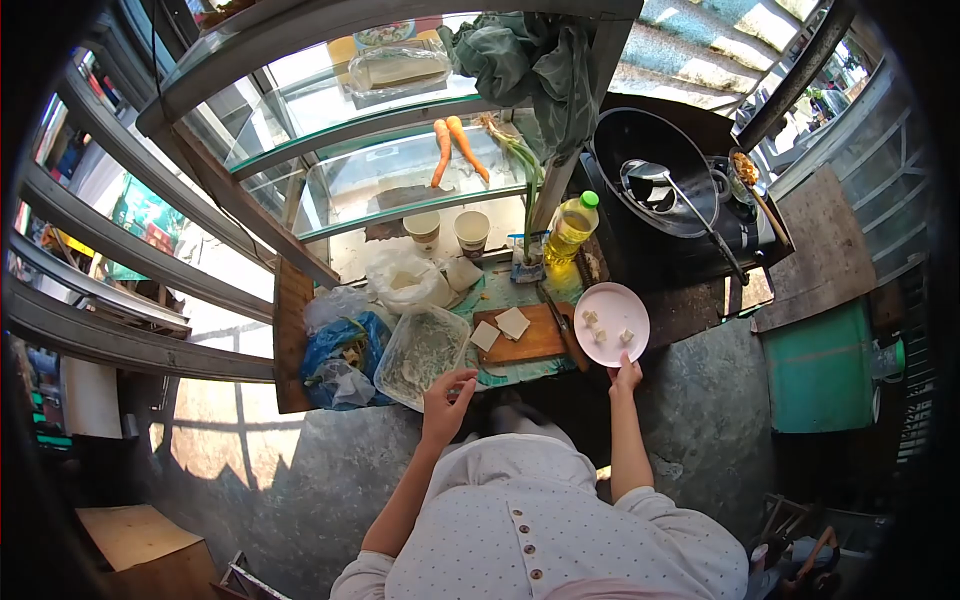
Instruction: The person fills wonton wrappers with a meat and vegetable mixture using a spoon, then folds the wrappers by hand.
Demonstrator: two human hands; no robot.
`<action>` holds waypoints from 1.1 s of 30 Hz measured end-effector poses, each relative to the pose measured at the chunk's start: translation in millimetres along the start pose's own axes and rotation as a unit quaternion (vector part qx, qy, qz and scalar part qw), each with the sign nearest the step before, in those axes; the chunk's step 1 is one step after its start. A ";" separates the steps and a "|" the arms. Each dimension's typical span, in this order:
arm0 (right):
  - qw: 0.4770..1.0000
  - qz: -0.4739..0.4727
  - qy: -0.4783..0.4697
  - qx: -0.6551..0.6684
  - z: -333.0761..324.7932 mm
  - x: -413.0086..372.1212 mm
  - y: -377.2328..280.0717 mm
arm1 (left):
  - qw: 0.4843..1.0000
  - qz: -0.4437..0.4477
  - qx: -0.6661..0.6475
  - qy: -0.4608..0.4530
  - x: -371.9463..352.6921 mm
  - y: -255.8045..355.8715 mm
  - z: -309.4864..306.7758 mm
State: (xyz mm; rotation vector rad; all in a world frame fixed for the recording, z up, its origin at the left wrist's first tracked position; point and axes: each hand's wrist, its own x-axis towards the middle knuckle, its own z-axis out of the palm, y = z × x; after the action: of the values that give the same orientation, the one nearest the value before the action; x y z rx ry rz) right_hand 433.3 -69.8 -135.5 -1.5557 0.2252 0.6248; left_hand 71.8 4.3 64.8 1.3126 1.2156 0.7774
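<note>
My right hand [625, 374] grips the near rim of a pink plate [612, 338] that carries several small pale pieces. My left hand [449, 400] is raised beside the near right corner of a clear plastic container [421, 355], its fingers bent and apart with nothing visible between them. On a wooden cutting board [540, 338] lie flat white squares [513, 323]. A knife [565, 330] rests along the board's right side, left of the plate. Behind the board stands an oil bottle [571, 229] with a green cap.
A wok [655, 170] with a ladle sits on the stove at the right. Two carrots [462, 148] lie inside the glass case. Paper cups [471, 231], a white bag [405, 280] and a blue bag [347, 360] are on the left counter. A green bin [818, 370] stands at right.
</note>
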 end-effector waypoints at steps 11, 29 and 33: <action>0.978 -0.101 -0.027 -0.180 25.3 -21.8 1.1 | 1.000 0.016 0.001 -0.005 -7.6 -6.6 -0.2; 0.679 -0.476 -0.356 -0.431 129.6 -145.7 -9.1 | 0.998 0.011 -0.010 0.063 -16.8 -13.6 -17.2; 0.564 -0.561 -0.329 -0.509 165.1 -155.0 27.8 | 0.995 0.018 -0.019 0.094 -22.7 -19.5 -24.7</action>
State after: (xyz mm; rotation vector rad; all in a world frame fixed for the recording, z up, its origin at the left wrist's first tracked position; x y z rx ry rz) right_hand 250.1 51.7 -74.5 -1.9194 -1.9145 0.1681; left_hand 38.8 -13.2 54.5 1.2545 1.3217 0.9626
